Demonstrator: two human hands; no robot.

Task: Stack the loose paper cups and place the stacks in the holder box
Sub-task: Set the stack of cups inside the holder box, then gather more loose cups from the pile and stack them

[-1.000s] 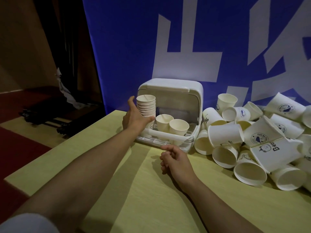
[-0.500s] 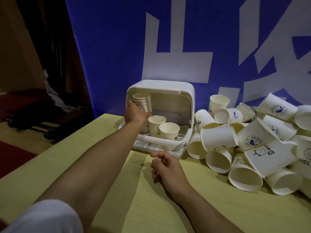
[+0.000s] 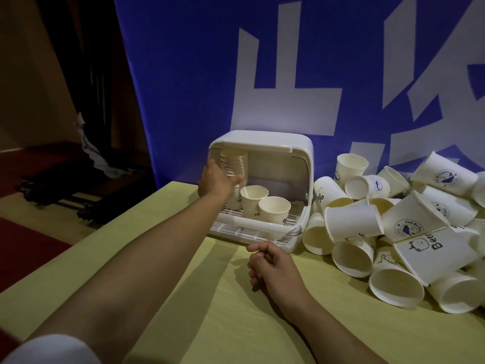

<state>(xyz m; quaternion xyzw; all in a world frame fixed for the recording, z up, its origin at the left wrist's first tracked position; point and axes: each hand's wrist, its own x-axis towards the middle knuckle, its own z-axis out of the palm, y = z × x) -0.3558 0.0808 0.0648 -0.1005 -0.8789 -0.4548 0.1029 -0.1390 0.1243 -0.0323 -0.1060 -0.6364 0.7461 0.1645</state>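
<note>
Dim room, big blue banner (image 3: pixel 183 74) w/ white lettering hung behind a pale yellow-green tabletop (image 3: pixel 183 298); dark gear on the floor off to the left. The holder box (image 3: pixel 262 143), white plastic w/ a slatted tray and its front open toward the person, sits at the back of the tabletop against the banner, prob. so it can be loaded straight from the front.

Left hand (image 3: pixel 216 179) reaches into the box's left rear corner, fingers wrapped round the lower part of a tall stack of cups (image 3: pixel 234 162); the stack is upright, top nearly at the box roof. Looks like it's being set down at the back-left to leave room for more. Can't tell if its base is on the tray yet, the hand hides that. Two single cups (image 3: pixel 265 203) stand upright on the tray just right of the stack, nearer the front.

Right hand (image 3: pixel 273 264) rests on the tabletop in front of the box, fingers loosely curled, holding nothing. It sits close to the loose cup pile (image 3: pixel 393 232), which lies jumbled on the right, most on their sides, some touching the box's right wall. Plenty left to stack, so task is early, I'd say.
</note>
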